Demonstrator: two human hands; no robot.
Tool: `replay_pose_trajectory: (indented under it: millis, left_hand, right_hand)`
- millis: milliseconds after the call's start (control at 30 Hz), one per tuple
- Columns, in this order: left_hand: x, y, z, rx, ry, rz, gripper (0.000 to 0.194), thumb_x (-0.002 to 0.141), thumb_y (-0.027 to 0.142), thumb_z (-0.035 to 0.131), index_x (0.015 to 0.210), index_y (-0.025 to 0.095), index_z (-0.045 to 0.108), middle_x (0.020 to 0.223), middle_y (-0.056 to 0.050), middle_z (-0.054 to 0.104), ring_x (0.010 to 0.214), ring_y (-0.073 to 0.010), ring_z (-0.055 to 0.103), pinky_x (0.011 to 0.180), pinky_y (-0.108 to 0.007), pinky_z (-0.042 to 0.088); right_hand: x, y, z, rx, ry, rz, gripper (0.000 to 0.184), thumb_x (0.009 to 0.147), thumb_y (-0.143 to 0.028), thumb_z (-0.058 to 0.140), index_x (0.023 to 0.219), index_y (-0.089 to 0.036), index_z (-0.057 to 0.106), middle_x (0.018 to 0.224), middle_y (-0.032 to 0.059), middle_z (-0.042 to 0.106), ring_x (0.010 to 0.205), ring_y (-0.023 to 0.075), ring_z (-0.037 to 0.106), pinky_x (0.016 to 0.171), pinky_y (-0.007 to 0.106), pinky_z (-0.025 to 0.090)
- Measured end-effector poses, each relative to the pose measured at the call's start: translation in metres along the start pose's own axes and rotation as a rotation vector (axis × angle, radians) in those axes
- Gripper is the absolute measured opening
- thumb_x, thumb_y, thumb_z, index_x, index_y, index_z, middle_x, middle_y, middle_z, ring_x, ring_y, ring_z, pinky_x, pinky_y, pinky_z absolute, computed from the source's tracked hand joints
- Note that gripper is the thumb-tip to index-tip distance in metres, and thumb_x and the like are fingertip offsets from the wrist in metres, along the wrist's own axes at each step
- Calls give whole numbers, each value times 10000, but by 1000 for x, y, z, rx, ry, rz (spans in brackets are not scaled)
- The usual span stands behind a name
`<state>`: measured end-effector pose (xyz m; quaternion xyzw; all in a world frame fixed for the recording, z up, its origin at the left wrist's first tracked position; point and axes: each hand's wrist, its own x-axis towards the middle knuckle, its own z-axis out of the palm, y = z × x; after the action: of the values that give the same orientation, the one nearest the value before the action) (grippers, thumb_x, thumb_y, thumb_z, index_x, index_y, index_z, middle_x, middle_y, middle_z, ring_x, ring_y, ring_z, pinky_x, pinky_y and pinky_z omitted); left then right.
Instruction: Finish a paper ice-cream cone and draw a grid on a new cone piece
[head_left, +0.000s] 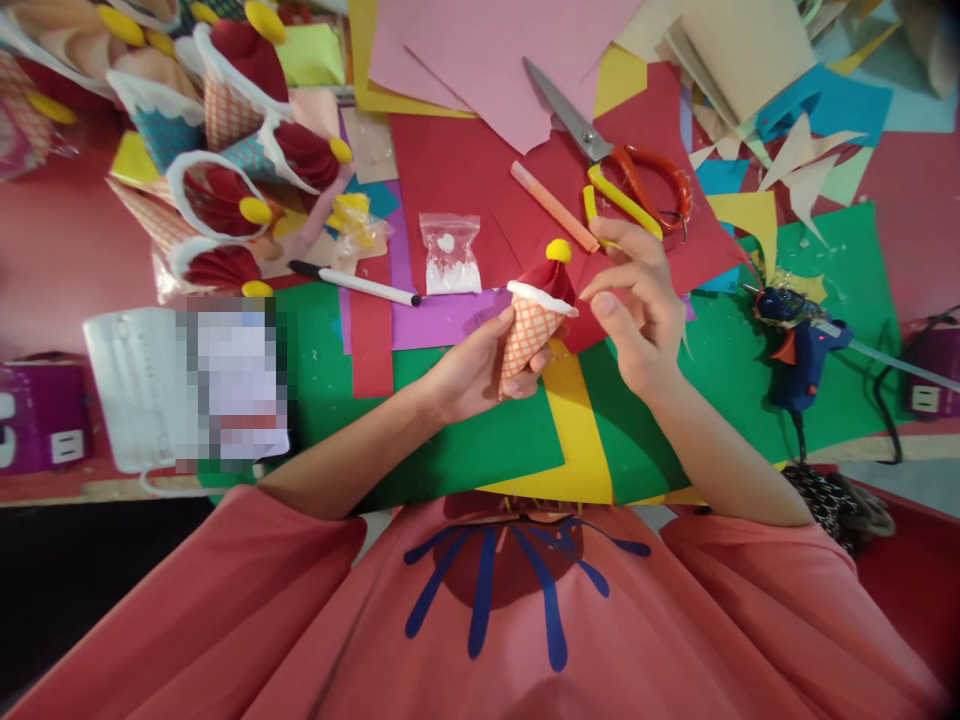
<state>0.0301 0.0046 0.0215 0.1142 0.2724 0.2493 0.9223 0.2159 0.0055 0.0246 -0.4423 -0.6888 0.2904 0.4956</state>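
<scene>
Centrally, a gridded paper cone stands clear of the bench, held in the left hand, which closes around its body with the thumb on the near side of the wall. Its long axis is tilted: the point faces the wearer and slightly left, the mouth away and slightly right. At the mouth are one white rim, one tuft of red paper and one yellow ball. The right hand lies just to the right of the mouth, fingers bent and fingertips narrowly spaced; whether they touch the rim or pinch anything fine cannot be told. Thus the left hand is nearer the body of the cone, the right nearer its upper end.

Counted around the hands: one pair of scissors, one orange stick, one black-and-white marker, one clear zip bag of white pieces, and one blue glue gun at far right. At upper left lie at least six similar cones, overlapping and partly cut by the frame, so the exact number is uncertain. One phone, blurred, lies at lower left. Coloured sheets overlap too closely to count.
</scene>
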Motion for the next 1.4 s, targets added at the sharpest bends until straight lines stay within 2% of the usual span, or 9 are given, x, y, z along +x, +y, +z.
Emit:
replay_pose_trajectory:
  millis: [133, 333, 533, 667, 1000, 1100, 1200, 1300, 1400]
  left_hand:
    - [-1, 1, 2, -14, 2, -18, 494, 1037, 408, 259, 846, 129, 619, 567, 3, 555, 329, -43, 410, 400, -161, 365]
    - [0, 1, 2, 12, 19, 5, 434, 1028, 373, 280, 833, 141, 591, 575, -7, 572, 340, -57, 427, 405, -168, 372]
    - [1, -5, -2, 136, 82, 106, 277, 934, 410, 553, 888, 141, 598, 611, 12, 607, 392, -61, 499, 421, -158, 399]
    - [2, -7, -4, 159, 92, 156, 287, 872, 419, 653, 902, 137, 604, 684, -2, 654, 494, -78, 580, 491, -163, 465]
    - [3, -7, -5, 173, 98, 101, 308, 976, 405, 494, 893, 136, 619, 674, -8, 645, 495, -79, 579, 515, -171, 464]
    - [4, -6, -4, 143, 96, 77, 351, 1002, 421, 432, 916, 137, 621, 662, -9, 634, 486, -81, 565, 501, -172, 450]
    - [3, -2, 0, 67, 117, 83, 401, 1012, 466, 386, 912, 149, 611, 648, 3, 607, 478, -76, 544, 493, -173, 438]
    - [1, 3, 4, -9, 126, 122, 446, 1015, 502, 351, 866, 162, 598, 610, 18, 570, 450, -69, 508, 503, -181, 444]
    - [1, 2, 6, -11, 120, 129, 477, 1012, 525, 341, 881, 160, 618, 574, 21, 560, 441, -78, 511, 510, -196, 461]
  right_hand:
    - [0, 1, 1, -27, -73, -5, 142, 915, -403, 575, 869, -297, 657, 1266, 4, 614, 1311, 290, 526, 1155, 541, 378]
    - [-1, 4, 3, -66, -120, 59, 163, 913, -398, 567, 838, -281, 653, 1175, 15, 637, 1332, 297, 506, 1169, 568, 338]
    - [0, 3, 3, -30, -128, 8, 154, 907, -376, 587, 801, -272, 630, 1248, 6, 622, 1333, 261, 503, 1145, 490, 388]
    - [-1, 3, 3, -50, -149, 8, 211, 935, -435, 522, 857, -283, 645, 1291, 5, 600, 1338, 261, 500, 1162, 497, 363]
    - [-2, 10, 4, -39, -145, 82, 284, 865, -575, 574, 854, -298, 638, 1335, 17, 561, 1371, 307, 461, 1185, 565, 320]
    - [-3, 14, 6, 17, -96, 87, 413, 855, -682, 497, 1030, -327, 616, 1354, 29, 527, 1408, 299, 421, 1199, 546, 303]
    - [-4, 18, 11, 95, -39, 129, 581, 831, -735, 473, 1267, -352, 488, 1411, 46, 473, 1439, 290, 383, 1181, 516, 345]
    - [-5, 21, 17, 126, -172, 235, 725, 795, -702, 568, 1395, -354, 357, 1420, 64, 476, 1399, 293, 440, 1128, 494, 423]
    - [-8, 22, 25, 283, -321, 313, 763, 782, -646, 637, 1413, -361, 318, 1326, 55, 558, 1214, 255, 604, 995, 465, 538]
